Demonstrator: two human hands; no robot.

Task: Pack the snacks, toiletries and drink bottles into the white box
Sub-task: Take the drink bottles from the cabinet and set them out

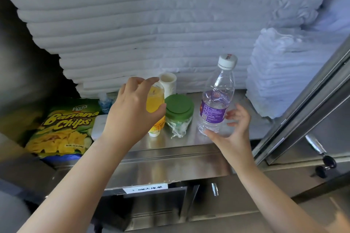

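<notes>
Linen stack [151,24]: folded white layers fill the back of the shelf, closing off all room behind the goods.
Steel shelf [180,145]: the bare front strip runs along the lip; an open gap lies between the jar and the water bottle.
Cabinet door [312,109]: stands open at the right, its edge near the right hand.
Small linen pile [274,73]: right rear corner, just beside the water bottle.
Banana chips bag [62,130]: left end of the shelf, face up.
Left hand [132,111]: reaches in from above, fingers and thumb curled round the orange drink bottle.
Right hand [234,130]: thumb at the base of the water bottle and fingers loosely curved round its lower part; it holds the bottle.
Water bottle [217,100]: purple label, white cap, tilted, at the right of the shelf.
Orange drink bottle [155,100]: centre, touching the jar.
Green-lidded jar [179,109]: upright, centre.
White flat object [100,126]: between the bag and the left forearm, partly hidden; what it is cannot be told.
White tube [168,83]: upright behind the orange bottle, against the linen.
</notes>
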